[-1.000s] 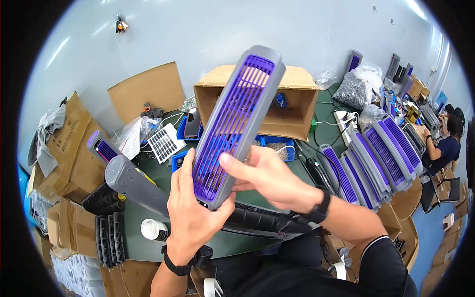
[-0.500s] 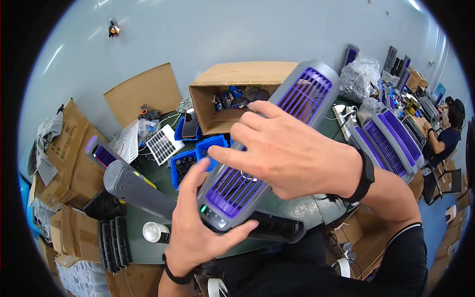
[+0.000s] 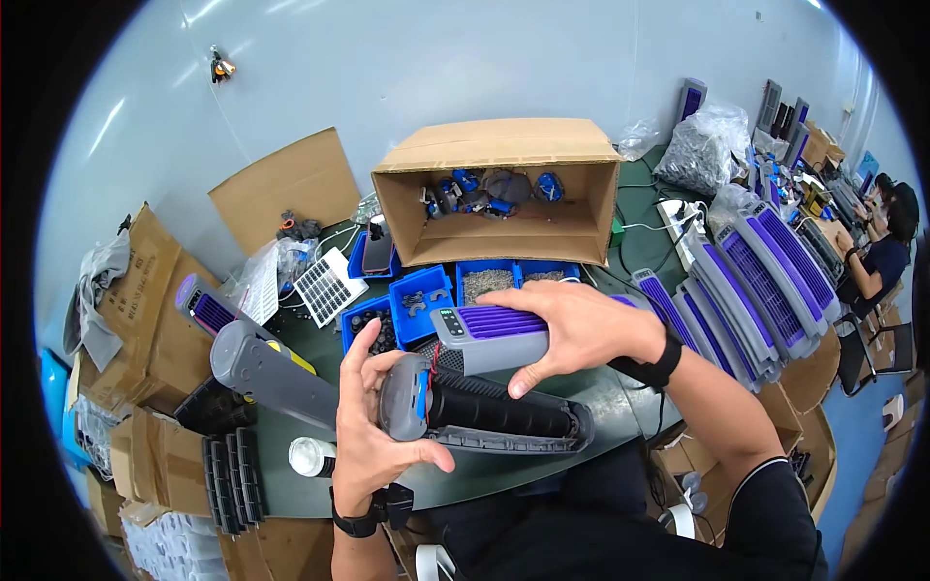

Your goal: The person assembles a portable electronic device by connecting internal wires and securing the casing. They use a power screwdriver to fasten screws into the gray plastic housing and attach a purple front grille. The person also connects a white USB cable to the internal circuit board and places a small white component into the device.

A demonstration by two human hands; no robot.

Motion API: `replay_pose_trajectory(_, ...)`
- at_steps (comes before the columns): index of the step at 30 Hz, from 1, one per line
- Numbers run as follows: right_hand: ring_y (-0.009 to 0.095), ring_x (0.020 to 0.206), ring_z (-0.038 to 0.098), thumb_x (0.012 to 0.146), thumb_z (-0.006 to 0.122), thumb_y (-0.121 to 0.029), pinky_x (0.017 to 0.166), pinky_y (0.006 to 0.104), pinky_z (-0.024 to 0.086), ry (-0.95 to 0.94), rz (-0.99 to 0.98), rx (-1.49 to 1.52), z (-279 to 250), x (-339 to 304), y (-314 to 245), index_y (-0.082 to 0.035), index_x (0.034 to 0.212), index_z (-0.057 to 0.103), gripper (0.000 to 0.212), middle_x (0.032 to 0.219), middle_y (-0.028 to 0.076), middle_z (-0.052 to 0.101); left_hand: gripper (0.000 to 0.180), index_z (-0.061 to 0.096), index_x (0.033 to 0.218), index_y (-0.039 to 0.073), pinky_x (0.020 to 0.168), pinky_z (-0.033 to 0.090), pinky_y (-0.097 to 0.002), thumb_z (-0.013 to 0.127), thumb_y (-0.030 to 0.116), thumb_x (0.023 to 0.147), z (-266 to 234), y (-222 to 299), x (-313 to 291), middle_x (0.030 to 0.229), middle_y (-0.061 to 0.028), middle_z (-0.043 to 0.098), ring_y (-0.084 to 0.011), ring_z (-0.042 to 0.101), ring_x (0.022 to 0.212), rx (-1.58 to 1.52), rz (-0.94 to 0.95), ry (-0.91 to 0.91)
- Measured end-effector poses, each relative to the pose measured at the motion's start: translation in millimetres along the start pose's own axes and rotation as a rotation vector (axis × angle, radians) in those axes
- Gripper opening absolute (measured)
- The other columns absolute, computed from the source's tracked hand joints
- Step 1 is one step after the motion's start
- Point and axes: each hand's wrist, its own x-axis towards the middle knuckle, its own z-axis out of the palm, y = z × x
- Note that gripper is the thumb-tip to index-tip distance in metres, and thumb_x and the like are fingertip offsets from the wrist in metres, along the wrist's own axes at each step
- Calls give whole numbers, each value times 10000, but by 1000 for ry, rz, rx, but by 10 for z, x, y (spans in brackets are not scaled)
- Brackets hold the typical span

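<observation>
While the purple-grilled housing (image 3: 492, 349) was gripped above the table (image 3: 281, 484) by the half-closed right hand (image 3: 586, 324), the open shell (image 3: 504, 443) was cupped in the wide-spread left hand (image 3: 363, 421). Red wire (image 3: 433, 356) was best kept slack

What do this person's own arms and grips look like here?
The left grip and right grip wear no gloves. Each wrist has a black band; the left one has a black block beside it. The right short sleeve is black with a thin white edge stripe.

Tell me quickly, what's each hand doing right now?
Left hand: open, cupped against the grey end cap.
Right hand: closed, holding the purple grille cover.
</observation>
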Motion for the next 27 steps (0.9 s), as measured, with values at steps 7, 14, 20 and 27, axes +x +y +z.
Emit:
replay_pose_trajectory(7, 409, 1012, 634, 669, 867, -695, 882, 495, 517, -81, -14, 7, 298, -53, 19, -79, 1511, 517, 1101, 1052, 229, 638, 1620, 189, 1636, 28, 1028, 485, -371, 959, 622, 340, -6, 2, -72, 1301, -141, 593, -242, 616, 1173, 43, -63, 107)
replay_pose_trajectory(14, 367, 999, 613, 655, 866, -718, 891, 464, 496, 31, -106, 105, 408, -144, -29, -74, 1560, 461, 1183, 1040, 186, 625, 1611, 194, 1638, 36, 1063, 476, -398, 934, 676, 358, 49, 14, 8, 1345, -162, 609, -257, 614, 1214, 56, -48, 121)
replay_pose_trajectory(20, 366, 1067, 625, 656, 904, -660, 951, 458, 502, 91, -88, 292, 523, -180, -158, -62, 1578, 428, 1197, 1140, 182, 638, 1601, 214, 1631, 30, 1059, 491, -396, 955, 670, 364, 139, 36, 65, 1294, -152, 615, -259, 631, 1199, 104, 2, 106)
replay_pose_trajectory(27, 382, 964, 610, 609, 876, -727, 899, 472, 511, 215, -117, 123, 697, -200, -377, -1, 1590, 342, 1332, 1081, 200, 607, 1504, 286, 1608, 23, 1020, 508, -382, 1010, 597, 422, 186, 37, 93, 1220, -137, 604, -246, 641, 1148, 129, 99, 66)
